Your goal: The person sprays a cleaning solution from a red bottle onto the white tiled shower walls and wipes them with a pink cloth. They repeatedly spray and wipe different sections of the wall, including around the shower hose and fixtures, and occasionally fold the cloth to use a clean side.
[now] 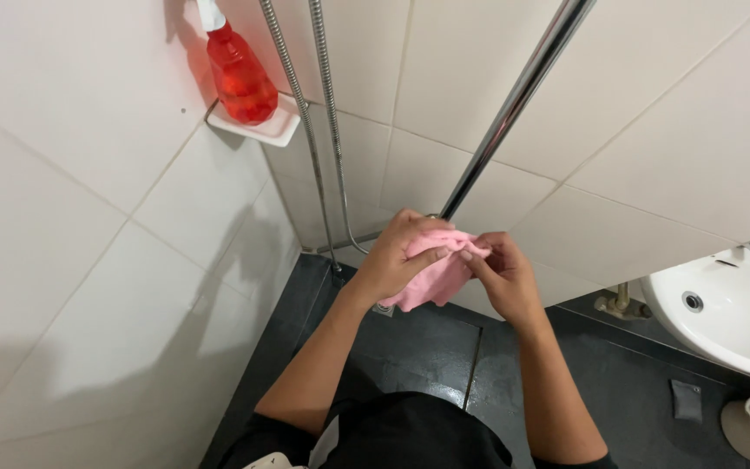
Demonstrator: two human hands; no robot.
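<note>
A pink cloth is gripped by both the left hand and right hand before the metal pole; wiping is judged not yet begun.

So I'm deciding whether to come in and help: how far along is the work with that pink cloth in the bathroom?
Nothing shows as finished; whether the tiles or sink have been wiped cannot be told. In hand: the left hand and right hand both grip the pink cloth, bunched between them in front of the metal pole. It touches no surface. The red spray bottle stands on its wall shelf, not picked up.
</note>
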